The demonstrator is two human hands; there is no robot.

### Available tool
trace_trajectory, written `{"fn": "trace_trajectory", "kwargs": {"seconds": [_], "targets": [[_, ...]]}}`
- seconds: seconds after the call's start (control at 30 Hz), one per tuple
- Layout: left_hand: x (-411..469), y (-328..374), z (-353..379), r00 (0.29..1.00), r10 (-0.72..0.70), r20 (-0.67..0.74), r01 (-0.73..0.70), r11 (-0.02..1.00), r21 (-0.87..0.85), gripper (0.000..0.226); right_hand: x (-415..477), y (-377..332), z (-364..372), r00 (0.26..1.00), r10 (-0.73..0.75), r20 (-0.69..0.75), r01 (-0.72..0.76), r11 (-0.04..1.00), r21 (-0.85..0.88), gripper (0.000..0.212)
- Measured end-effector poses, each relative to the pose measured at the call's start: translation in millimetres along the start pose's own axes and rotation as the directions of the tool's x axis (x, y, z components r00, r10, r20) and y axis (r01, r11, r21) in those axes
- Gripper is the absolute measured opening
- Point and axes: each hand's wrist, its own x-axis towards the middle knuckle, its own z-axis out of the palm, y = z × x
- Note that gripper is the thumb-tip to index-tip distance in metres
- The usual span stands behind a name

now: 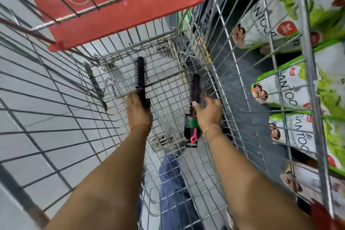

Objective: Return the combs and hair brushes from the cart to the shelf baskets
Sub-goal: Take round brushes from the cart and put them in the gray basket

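Inside the wire cart [214, 73] I see my left hand [139, 110] clenched around a black round brush [140, 74], and my right hand [208, 111] gripping a second round brush [195, 87]. Beneath the right wrist, a packaged pink brush [192, 135] lies on the cart's floor. Beyond the cart: grey floor tiles [28, 87], shelved soap pouches [291, 87] alongside.

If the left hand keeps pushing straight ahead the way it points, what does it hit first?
Probably the cart's far wire wall. The left hand holds a round brush aimed at it; nothing shows between, though depth is unclear.
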Motion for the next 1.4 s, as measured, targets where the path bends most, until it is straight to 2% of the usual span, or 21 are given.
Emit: {"fn": "trace_trajectory", "kwargs": {"seconds": [0.03, 0.1, 0.17, 0.27, 0.33, 0.4, 0.5, 0.6, 0.7, 0.8, 0.87, 0.93, 1.0, 1.03, 1.1, 1.2, 1.27, 1.37, 1.4], "targets": [[-3.5, 3.7, 0.3, 1.000, -0.005, 0.008, 0.006, 0.996, -0.091, 0.065, -5.3, 4.2, 0.4, 1.000, 0.017, -0.010, -0.017, 1.000, -0.004, 0.054], [-4.4, 7.4, 1.6, 0.984, -0.167, 0.062, 0.178, 0.949, -0.259, 0.073, -13.7, 11.2, 5.9, 0.999, 0.041, 0.030, -0.039, 0.998, -0.055, 0.061], [-1.7, 6.5, 2.8, 0.918, -0.372, 0.135, 0.395, 0.839, -0.374, 0.068, -16.8, 15.3, 14.7, 0.994, 0.069, 0.081, -0.064, 0.996, -0.060, 0.060], [6.3, 2.9, 2.6, 0.829, -0.503, 0.245, 0.558, 0.707, -0.436, 0.055, -17.7, 12.9, 20.6, 0.980, 0.119, 0.157, -0.129, 0.990, 0.056, 0.058], [11.7, 1.8, 1.6, 0.780, -0.531, 0.330, 0.620, 0.590, -0.517, 0.055, -17.3, 13.7, 16.6, 0.971, 0.143, 0.190, -0.165, 0.980, 0.109, 0.059], [10.3, 4.0, -4.3, 0.786, -0.489, 0.378, 0.617, 0.581, -0.531, 0.052, -25.4, 15.5, 7.4, 0.970, 0.132, 0.205, -0.164, 0.975, 0.147, 0.056], [0.1, 15.1, -13.7, 0.778, -0.405, 0.480, 0.625, 0.579, -0.523, 0.048, -48.9, 17.3, 0.5, 0.989, 0.004, 0.146, -0.042, 0.964, 0.263, 0.044], [-17.0, 28.4, -33.4, 0.778, -0.269, 0.568, 0.593, 0.612, -0.523, 0.046, -86.6, 8.6, -3.6, 0.995, -0.039, -0.090, 0.073, 0.911, 0.406, 0.044], [-31.1, 43.2, -67.2, 0.739, 0.045, 0.672, 0.500, 0.632, -0.592, 0.044, -130.7, -12.1, -21.0, 0.942, 0.005, -0.336, 0.188, 0.821, 0.539, 0.038], [-50.3, 73.9, -121.0, 0.585, 0.369, 0.722, 0.377, 0.665, -0.645, 0.068, -183.4, -37.4, -54.6, 0.856, 0.054, -0.514, 0.334, 0.701, 0.630, 0.034], [-68.1, 105.1, -154.1, 0.487, 0.523, 0.699, 0.311, 0.644, -0.699, 0.084, -218.1, -51.3, -79.9, 0.761, 0.109, -0.640, 0.429, 0.654, 0.623, 0.039], [-98.9, 153.0, -191.3, 0.373, 0.640, 0.672, 0.253, 0.626, -0.737, 0.080, -259.8, -60.1, -118.3, 0.629, 0.153, -0.762, 0.540, 0.619, 0.570, 0.038], [-130.2, 197.3, -217.5, 0.307, 0.706, 0.638, 0.235, 0.593, -0.770, 0.056, -289.4, -63.0, -155.8, 0.536, 0.168, -0.827, 0.610, 0.600, 0.517, 0.039], [-151.1, 217.8, -231.7, 0.260, 0.720, 0.644, 0.197, 0.613, -0.765, 0.040, -308.6, -60.4, -174.5, 0.504, 0.188, -0.843, 0.634, 0.582, 0.509, 0.041], [-188.6, 255.7, -249.4, 0.253, 0.726, 0.640, 0.107, 0.636, -0.764, 0.009, -340.9, -50.5, -210.2, 0.472, 0.232, -0.850, 0.653, 0.556, 0.514, 0.048], [-233.3, 308.9, -246.1, 0.283, 0.709, 0.646, -0.024, 0.678, -0.735, 0.029, -370.6, -27.3, -252.2, 0.410, 0.307, -0.859, 0.652, 0.559, 0.512, 0.057], [-260.4, 335.2, -237.6, 0.275, 0.704, 0.654, -0.092, 0.697, -0.711, 0.031, -380.2, -10.2, -274.2, 0.368, 0.354, -0.860, 0.639, 0.575, 0.510, 0.053], [-307.7, 361.2, -225.6, 0.214, 0.693, 0.688, -0.238, 0.721, -0.651, 0.021, -389.4, 23.5, -303.5, 0.305, 0.421, -0.854, 0.598, 0.614, 0.515, 0.043], [-322.6, 366.3, -223.9, 0.245, 0.688, 0.683, -0.289, 0.724, -0.626, 0.031, -390.1, 35.8, -310.8, 0.289, 0.437, -0.852, 0.583, 0.625, 0.519, 0.038]]}}
